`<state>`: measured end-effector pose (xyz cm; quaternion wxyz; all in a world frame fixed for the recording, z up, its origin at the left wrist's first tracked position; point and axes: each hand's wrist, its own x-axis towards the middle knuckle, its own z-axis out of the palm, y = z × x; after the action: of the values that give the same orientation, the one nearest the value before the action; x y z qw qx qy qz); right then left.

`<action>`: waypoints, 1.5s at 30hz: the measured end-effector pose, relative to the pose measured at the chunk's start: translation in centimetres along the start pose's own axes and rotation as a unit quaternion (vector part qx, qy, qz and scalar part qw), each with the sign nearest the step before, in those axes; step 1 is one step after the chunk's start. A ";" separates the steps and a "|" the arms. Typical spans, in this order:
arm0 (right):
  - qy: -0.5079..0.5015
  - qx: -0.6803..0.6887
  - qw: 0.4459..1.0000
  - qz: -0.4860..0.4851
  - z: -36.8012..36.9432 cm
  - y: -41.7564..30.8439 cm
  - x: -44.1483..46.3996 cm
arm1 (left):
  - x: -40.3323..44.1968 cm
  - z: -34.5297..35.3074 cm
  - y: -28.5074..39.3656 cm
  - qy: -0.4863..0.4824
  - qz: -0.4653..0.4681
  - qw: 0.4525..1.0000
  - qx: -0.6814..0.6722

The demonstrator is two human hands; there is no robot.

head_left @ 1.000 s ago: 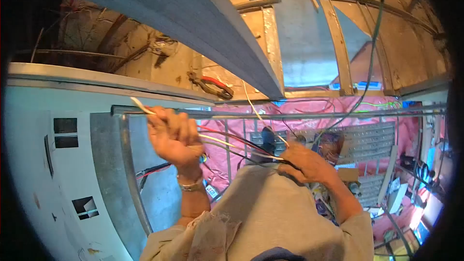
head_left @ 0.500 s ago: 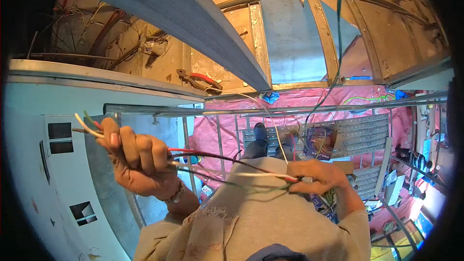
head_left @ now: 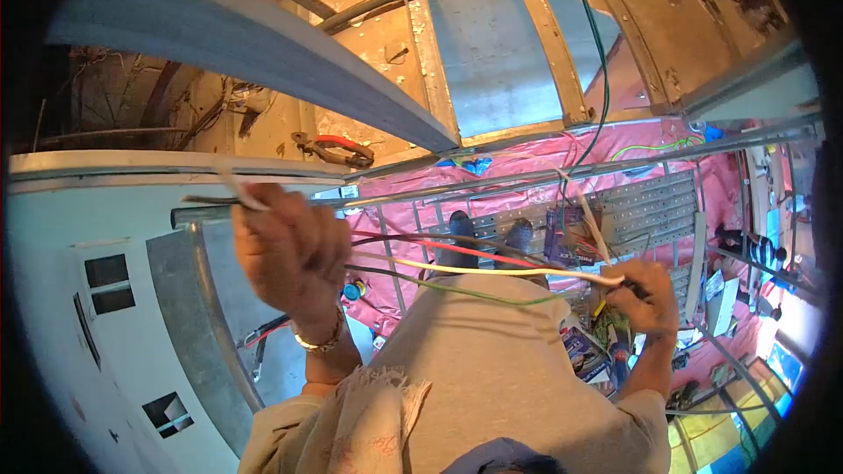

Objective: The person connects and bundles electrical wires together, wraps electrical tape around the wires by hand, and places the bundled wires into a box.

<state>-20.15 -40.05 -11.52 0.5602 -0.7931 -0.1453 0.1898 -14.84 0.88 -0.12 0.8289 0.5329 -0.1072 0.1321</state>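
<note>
A bundle of electrical wires, in black, red, cream and green, stretches across in front of my shirt. My left hand is closed round the bundle at one side, and blurred wire ends stick out past its fingers. Farther along, my right hand pinches the wires between thumb and fingers. A pale wire runs up from beside that hand. The wires sag slightly between the hands, the green one lowest.
Pliers with red on the handle lie on the ledge above my left hand. A metal rail crosses in front of me. Below are perforated scaffold planks and pink sheeting. A dark green cable hangs from above.
My right hand has moved right and slightly up, farther from my left. My left hand has shifted right. The wires between them are more spread out, and the view has turned slightly.
</note>
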 end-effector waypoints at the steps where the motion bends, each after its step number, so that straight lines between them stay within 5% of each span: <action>1: 0.011 0.036 0.997 0.062 -0.3 -0.4 0.0 | -0.4 0.5 -1.0 -0.004 -0.003 1.000 -0.004; 3: 0.029 0.017 0.999 0.005 0.4 2.4 -0.1 | -1.5 0.4 -3.5 0.021 -0.091 0.987 0.130; 6: -0.260 -0.005 0.960 0.109 1.2 1.9 1.3 | -1.8 0.1 -8.3 -0.019 -0.141 0.975 0.171; 11: -0.239 0.031 0.970 0.023 6.1 5.7 3.2 | -0.8 2.8 -12.9 -0.066 -0.230 0.969 0.061; 15: -0.196 0.081 0.975 0.059 9.0 2.6 5.4 | 1.2 3.8 -15.7 -0.081 -0.215 0.973 0.009; 18: -0.152 0.298 0.932 0.137 10.1 0.5 5.9 | 2.9 4.2 -16.5 -0.092 -0.182 0.979 0.002; 19: -0.145 0.296 0.934 0.138 10.7 0.4 6.2 | 3.6 4.1 -16.6 -0.088 -0.160 0.983 0.001; 22: 0.101 0.132 0.984 0.058 13.7 0.6 6.2 | 4.6 3.2 -18.1 -0.082 -0.153 0.985 0.012; 25: 0.174 0.077 0.976 0.108 14.9 0.5 4.5 | 3.6 2.8 -20.0 -0.081 -0.171 0.981 0.034; 28: 0.233 -0.089 0.963 0.103 14.4 1.3 2.3 | 2.3 1.6 -21.6 -0.172 -0.180 0.946 0.206; 30: 0.243 -0.151 0.955 0.081 14.1 1.1 1.6 | 1.3 0.8 -21.7 -0.383 -0.043 0.841 0.379; 32: 0.291 -0.272 0.917 -0.005 13.8 1.1 1.6 | 0.1 0.5 -20.6 -0.470 -0.082 0.802 0.359; 37: 0.304 -0.389 0.869 -0.029 14.4 0.2 1.3 | -1.9 -0.8 -20.1 -0.681 -0.149 0.636 0.330; 42: 0.387 -0.291 0.875 -0.012 15.8 -0.2 1.5 | -1.5 -1.2 -20.9 -0.708 -0.171 0.637 0.251; 45: 0.371 -0.202 0.906 0.023 16.1 -0.2 0.7 | -0.6 -0.4 -20.1 -0.703 -0.279 0.636 0.153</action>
<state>-27.01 -26.25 -16.32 0.3967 -0.9056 0.0556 -0.1390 -8.70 -6.83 -17.69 0.4067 0.5888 -0.4817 -0.5057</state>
